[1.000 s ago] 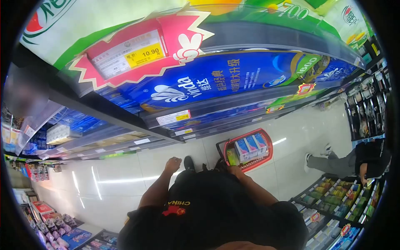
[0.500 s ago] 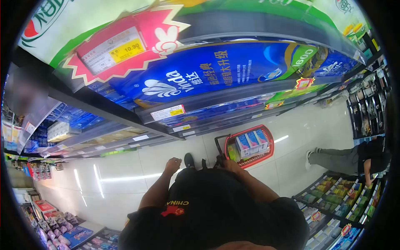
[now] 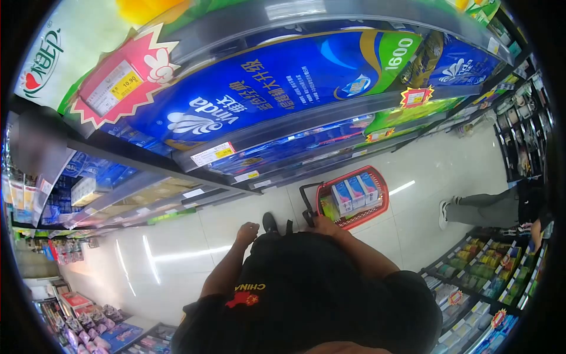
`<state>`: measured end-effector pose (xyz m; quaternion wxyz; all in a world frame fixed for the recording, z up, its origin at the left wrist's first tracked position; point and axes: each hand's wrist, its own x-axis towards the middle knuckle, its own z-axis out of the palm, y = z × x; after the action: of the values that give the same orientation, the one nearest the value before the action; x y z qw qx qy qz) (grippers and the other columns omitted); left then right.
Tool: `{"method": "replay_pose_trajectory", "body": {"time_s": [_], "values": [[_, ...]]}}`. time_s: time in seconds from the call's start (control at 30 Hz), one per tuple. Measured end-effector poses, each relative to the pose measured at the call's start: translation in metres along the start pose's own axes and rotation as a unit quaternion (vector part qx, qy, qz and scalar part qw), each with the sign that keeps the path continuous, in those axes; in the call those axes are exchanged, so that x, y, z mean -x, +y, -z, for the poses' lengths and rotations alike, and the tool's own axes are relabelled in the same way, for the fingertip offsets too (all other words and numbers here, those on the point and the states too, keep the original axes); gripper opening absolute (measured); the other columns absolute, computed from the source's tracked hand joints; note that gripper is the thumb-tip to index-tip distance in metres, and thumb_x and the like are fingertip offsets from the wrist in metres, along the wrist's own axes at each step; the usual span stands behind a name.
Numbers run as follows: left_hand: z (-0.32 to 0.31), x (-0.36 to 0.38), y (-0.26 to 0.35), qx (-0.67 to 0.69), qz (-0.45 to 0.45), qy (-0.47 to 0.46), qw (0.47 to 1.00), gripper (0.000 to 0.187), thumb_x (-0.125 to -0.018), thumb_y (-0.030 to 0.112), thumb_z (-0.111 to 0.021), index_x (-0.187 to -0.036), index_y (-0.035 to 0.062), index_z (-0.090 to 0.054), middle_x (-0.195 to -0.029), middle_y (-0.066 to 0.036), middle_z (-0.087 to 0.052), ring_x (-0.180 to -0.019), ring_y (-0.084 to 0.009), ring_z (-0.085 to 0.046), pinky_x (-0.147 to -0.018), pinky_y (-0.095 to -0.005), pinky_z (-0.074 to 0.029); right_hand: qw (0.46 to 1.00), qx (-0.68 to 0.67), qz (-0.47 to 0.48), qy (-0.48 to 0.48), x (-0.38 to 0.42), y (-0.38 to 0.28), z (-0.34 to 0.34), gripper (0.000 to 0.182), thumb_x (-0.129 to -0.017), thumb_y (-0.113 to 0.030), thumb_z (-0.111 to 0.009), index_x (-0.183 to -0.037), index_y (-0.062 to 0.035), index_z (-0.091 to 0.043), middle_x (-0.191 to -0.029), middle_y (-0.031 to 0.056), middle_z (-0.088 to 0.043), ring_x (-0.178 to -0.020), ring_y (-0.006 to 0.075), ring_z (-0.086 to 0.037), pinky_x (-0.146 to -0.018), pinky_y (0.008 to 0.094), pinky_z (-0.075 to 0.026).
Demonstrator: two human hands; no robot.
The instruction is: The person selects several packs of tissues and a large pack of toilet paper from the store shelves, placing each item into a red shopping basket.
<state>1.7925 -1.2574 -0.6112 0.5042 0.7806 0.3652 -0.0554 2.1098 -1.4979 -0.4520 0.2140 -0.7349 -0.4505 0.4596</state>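
My right hand [image 3: 323,225] is closed round the black handle [image 3: 307,217] of a red shopping basket [image 3: 384,194], low beside my body. Inside the basket stand several white, blue and pink packs [image 3: 356,192], with a green-yellow item [image 3: 328,207] beside them. My left hand [image 3: 248,232] hangs at my other side, fingers curled in, and nothing shows in it. It is near my dark shoe [image 3: 269,222] in the view and touches no goods.
Ahead runs a shelf with a large blue tissue pack [image 3: 259,88] and a pink price sign [image 3: 127,82]. Another person [image 3: 495,206] stands at the right by low display racks [image 3: 471,265]. Pale floor tiles [image 3: 171,253] lie between the shelves; more goods [image 3: 88,324] sit at lower left.
The view has shifted slightly, so the shelf and price sign sit further left and higher. The other person has moved to the right. My right hand still holds the basket handle.
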Motion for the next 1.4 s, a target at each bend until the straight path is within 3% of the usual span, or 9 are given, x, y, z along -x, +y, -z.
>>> {"method": "replay_pose_trajectory", "body": {"time_s": [0.1, 0.23, 0.43, 0.53, 0.77, 0.83, 1.0, 1.13, 1.4], "values": [[-0.013, 0.001, 0.013, 0.005, 0.015, 0.013, 1.0, 0.028, -0.089, 0.029, -0.062, -0.099, 0.0032, -0.064, -0.082, -0.01, -0.064, -0.066, -0.0208, -0.062, -0.057, -0.0346, -0.051, 1.0, -0.007, 0.019, 0.009, 0.006, 0.005, 0.005, 0.044, -0.082, -0.043, -0.067, -0.093, -0.0003, -0.066, -0.088, 0.0248, -0.067, -0.088, 0.04, -0.066, -0.078, 0.0467, -0.05], [-0.013, 0.016, 0.074, -0.291, -0.094, -0.014, 0.952, 0.017, -0.085, 0.014, -0.057, -0.1, 0.0095, -0.064, -0.098, -0.016, -0.066, -0.098, -0.0368, -0.063, -0.083, -0.0467, -0.052, 0.999, 0.022, 0.039, -0.007, 0.006, 0.017, 0.005, 0.043, -0.081, -0.041, -0.068, -0.093, 0.0001, -0.067, -0.087, 0.0241, -0.067, -0.086, 0.0391, -0.066, -0.076, 0.046, -0.05], [-0.01, 0.036, 0.137, -0.197, 0.05, 0.027, 0.979, 0.017, -0.086, 0.016, -0.051, -0.094, 0.0102, -0.064, -0.098, -0.018, -0.065, -0.097, -0.0374, -0.063, -0.08, -0.0486, -0.052, 1.0, 0.027, 0.011, -0.003, 0.009, 0.028, -0.006, 0.043, -0.081, -0.045, -0.069, -0.094, -0.0039, -0.07, -0.088, 0.0197, -0.069, -0.087, 0.0357, -0.067, -0.077, 0.044, -0.051], [-0.019, 0.021, 0.077, -0.349, -0.075, -0.02, 0.934, 0.013, -0.085, 0.015, -0.052, -0.092, 0.0098, -0.062, -0.096, -0.017, -0.065, -0.096, -0.0367, -0.063, -0.077, -0.048, -0.053, 0.999, 0.048, -0.021, -0.009, 0.008, 0.027, -0.011, 0.046, -0.081, -0.047, -0.069, -0.093, -0.0029, -0.069, -0.088, 0.0205, -0.069, -0.087, 0.036, -0.067, -0.077, 0.0442, -0.051], [-0.003, 0.018, 0.025, -0.308, -0.155, 0.0, 0.939, 0.012, -0.077, 0.009, -0.061, -0.088, 0.0091, -0.058, -0.09, -0.016, -0.064, -0.086, -0.0369, -0.064, -0.07, -0.0468, -0.054, 0.998, 0.054, 0.006, 0.029, 0.008, 0.022, -0.032, 0.053, -0.079, -0.053, -0.068, -0.088, -0.0005, -0.067, -0.086, 0.0241, -0.067, -0.087, 0.0401, -0.066, -0.077, 0.0465, -0.051], [-0.004, 0.024, 0.021, -0.031, 0.004, 0.011, 0.999, 0.014, -0.074, 0.007, -0.061, -0.087, 0.0092, -0.058, -0.088, -0.016, -0.063, -0.085, -0.0373, -0.064, -0.07, -0.0467, -0.053, 0.999, 0.044, 0.003, 0.007, 0.001, 0.022, -0.038, 0.054, -0.079, -0.054, -0.068, -0.086, -0.0005, -0.066, -0.087, 0.0239, -0.067, -0.087, 0.0413, -0.066, -0.078, 0.0469, -0.051], [0.015, 0.039, 0.03, -0.295, -0.095, -0.03, 0.95, 0.015, -0.075, 0.009, -0.06, -0.09, 0.0077, -0.06, -0.087, -0.018, -0.064, -0.081, -0.0368, -0.065, -0.069, -0.0444, -0.053, 0.995, 0.09, -0.017, 0.045, -0.001, -0.006, -0.049, 0.052, -0.08, -0.054, -0.065, -0.085, -0.0023, -0.068, -0.084, 0.0227, -0.068, -0.084, 0.0392, -0.067, -0.076, 0.0479, -0.051], [0.04, 0.064, 0.097, 0.209, 0.256, 0.021, 0.944, 0.036, -0.088, 0.032, -0.056, -0.103, -0.0009, -0.062, -0.091, -0.012, -0.067, -0.073, -0.0213, -0.065, -0.06, -0.0349, -0.049, 0.993, 0.092, -0.041, 0.055, -0.007, -0.023, -0.05, 0.05, -0.079, -0.05, -0.064, -0.081, 0.0002, -0.066, -0.085, 0.0245, -0.067, -0.086, 0.04, -0.066, -0.077, 0.048, -0.051], [0.073, 0.045, 0.113, 0.269, 0.223, 0.066, 0.935, 0.033, -0.093, 0.031, -0.057, -0.113, 0.0048, -0.061, -0.092, -0.008, -0.066, -0.078, -0.0174, -0.063, -0.063, -0.0307, -0.049, 0.994, 0.032, -0.05, 0.089, -0.034, -0.014, -0.034, 0.049, -0.081, -0.047, -0.059, -0.083, 0.001, -0.067, -0.087, 0.0253, -0.067, -0.085, 0.0414, -0.065, -0.078, 0.0474, -0.051]]}}
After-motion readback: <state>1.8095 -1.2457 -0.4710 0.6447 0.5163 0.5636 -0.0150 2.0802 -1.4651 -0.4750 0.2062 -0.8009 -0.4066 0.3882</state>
